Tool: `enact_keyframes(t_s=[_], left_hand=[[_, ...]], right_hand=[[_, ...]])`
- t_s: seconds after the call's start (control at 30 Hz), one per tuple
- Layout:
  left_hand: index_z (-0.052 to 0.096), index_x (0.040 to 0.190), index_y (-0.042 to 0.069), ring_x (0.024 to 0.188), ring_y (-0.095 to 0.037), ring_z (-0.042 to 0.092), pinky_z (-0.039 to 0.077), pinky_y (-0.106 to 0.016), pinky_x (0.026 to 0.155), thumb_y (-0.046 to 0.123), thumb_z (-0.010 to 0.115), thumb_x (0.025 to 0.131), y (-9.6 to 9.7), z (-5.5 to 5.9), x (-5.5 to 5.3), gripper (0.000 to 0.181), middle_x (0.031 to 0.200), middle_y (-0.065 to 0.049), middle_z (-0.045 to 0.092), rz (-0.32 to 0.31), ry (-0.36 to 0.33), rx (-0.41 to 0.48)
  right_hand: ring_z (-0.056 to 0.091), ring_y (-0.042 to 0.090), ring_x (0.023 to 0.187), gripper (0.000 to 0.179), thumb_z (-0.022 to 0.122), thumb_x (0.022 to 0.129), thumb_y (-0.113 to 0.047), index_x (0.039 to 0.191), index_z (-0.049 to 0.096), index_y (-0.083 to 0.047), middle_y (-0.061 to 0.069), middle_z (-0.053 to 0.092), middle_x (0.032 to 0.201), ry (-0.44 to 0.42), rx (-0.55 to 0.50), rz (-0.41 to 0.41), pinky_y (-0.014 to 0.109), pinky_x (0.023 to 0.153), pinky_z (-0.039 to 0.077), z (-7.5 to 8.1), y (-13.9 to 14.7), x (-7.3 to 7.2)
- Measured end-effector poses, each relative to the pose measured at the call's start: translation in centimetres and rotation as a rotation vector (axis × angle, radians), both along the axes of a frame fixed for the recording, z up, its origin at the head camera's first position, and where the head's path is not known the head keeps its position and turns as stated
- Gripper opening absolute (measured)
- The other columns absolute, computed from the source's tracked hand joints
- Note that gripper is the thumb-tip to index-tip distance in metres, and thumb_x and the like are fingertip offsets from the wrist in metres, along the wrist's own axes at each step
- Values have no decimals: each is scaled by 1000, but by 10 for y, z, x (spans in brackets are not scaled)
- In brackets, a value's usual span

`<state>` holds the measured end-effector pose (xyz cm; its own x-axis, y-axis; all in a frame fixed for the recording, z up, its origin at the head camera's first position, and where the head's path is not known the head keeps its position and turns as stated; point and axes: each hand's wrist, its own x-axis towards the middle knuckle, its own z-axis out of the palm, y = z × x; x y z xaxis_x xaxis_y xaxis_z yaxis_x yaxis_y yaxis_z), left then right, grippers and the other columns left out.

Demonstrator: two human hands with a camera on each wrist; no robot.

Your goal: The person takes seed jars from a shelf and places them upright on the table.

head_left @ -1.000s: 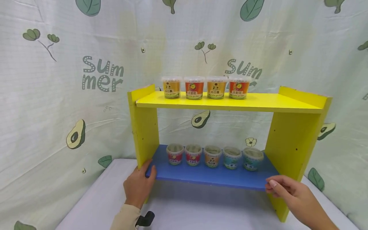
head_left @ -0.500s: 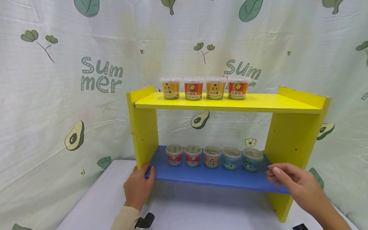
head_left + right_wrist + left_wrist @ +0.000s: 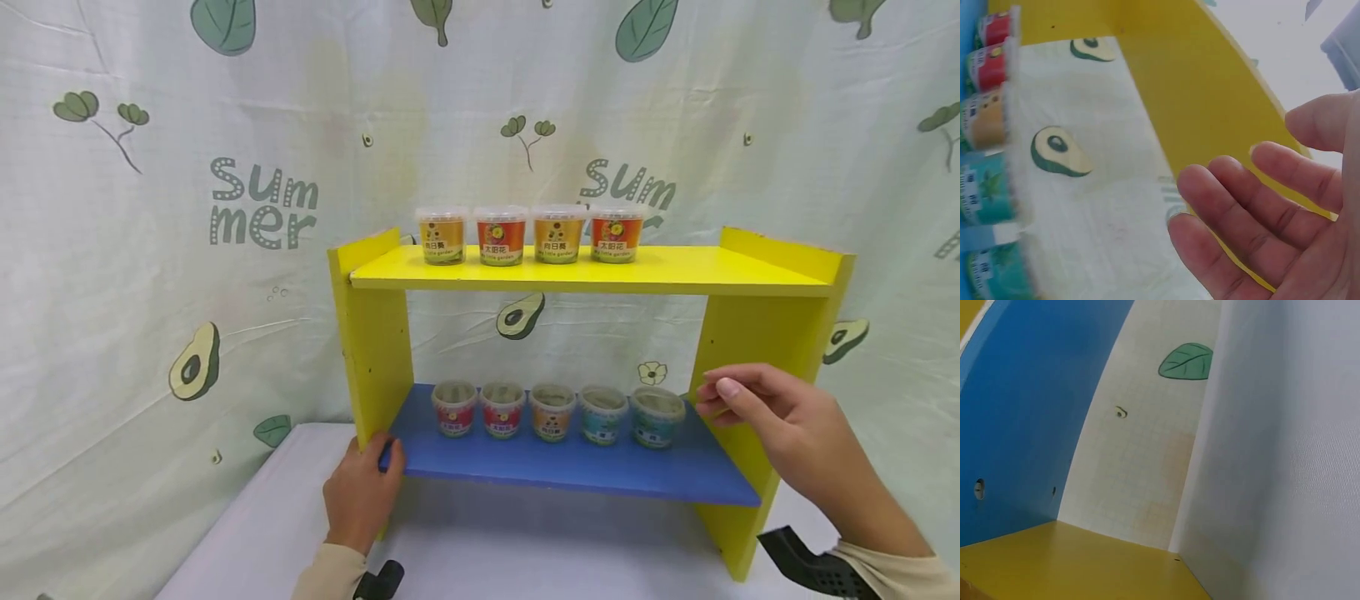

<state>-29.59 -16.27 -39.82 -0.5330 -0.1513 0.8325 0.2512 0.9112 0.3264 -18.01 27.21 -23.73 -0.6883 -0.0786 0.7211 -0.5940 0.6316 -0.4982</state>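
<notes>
A yellow shelf unit (image 3: 765,333) with a blue lower board (image 3: 570,475) stands before me. My left hand (image 3: 362,492) grips its left front edge, where the yellow side panel meets the blue board. My right hand (image 3: 780,425) hovers in front of the right side panel, its fingers (image 3: 1216,200) loosely bent and holding nothing. Nearest to it on the blue board is a teal-labelled plastic cup (image 3: 657,421). Left of that sit another teal cup (image 3: 602,417), an orange cup (image 3: 552,415), and two pinkish-red cups, one being the leftmost cup (image 3: 454,412).
On the yellow upper board (image 3: 675,265) stand several clear-topped cups with orange and red labels, such as a red cup (image 3: 617,237). The unit rests on a white tabletop (image 3: 277,492). A printed curtain (image 3: 150,292) hangs behind it.
My right hand has risen from the front edge of the blue board to a point above it, its wrist strap coming into view. My left hand stays where it was.
</notes>
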Motion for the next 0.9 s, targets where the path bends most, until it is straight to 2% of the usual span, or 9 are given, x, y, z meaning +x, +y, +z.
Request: enact_keyframes(t_s=[0.33,0.5,0.63,0.9], left_hand=[[67,87,18,55,-24,57,44,-38,43,40,59,84,1,2,2,24,77,-11,60,19,-28,-1],[67,87,18,55,-25,58,45,-39,44,39,60,84,1,1,1,23,78,-10,60,11,-8,6],[66,88,18,57,-24,59,46,-39,45,40,59,85,2,-2,-1,24,79,-10,60,1,-9,0],[67,88,17,56,-23,57,46,-39,46,38,60,84,0,-1,1,22,78,-9,59,-6,12,8]], right_hand=[[66,16,78,24,51,95,-12,117,54,-4,8,64,96,73,-20,30,23,65,52,46,-17,-3],[66,17,78,26,51,95,-14,118,54,-3,9,63,98,93,-22,46,23,65,52,73,-20,-7],[66,18,76,27,51,95,-18,118,54,-3,11,62,98,75,-44,52,22,64,51,92,-17,-14],[66,17,78,37,48,95,-34,121,54,-9,11,59,106,-51,-37,-6,24,58,51,126,-10,-25]])
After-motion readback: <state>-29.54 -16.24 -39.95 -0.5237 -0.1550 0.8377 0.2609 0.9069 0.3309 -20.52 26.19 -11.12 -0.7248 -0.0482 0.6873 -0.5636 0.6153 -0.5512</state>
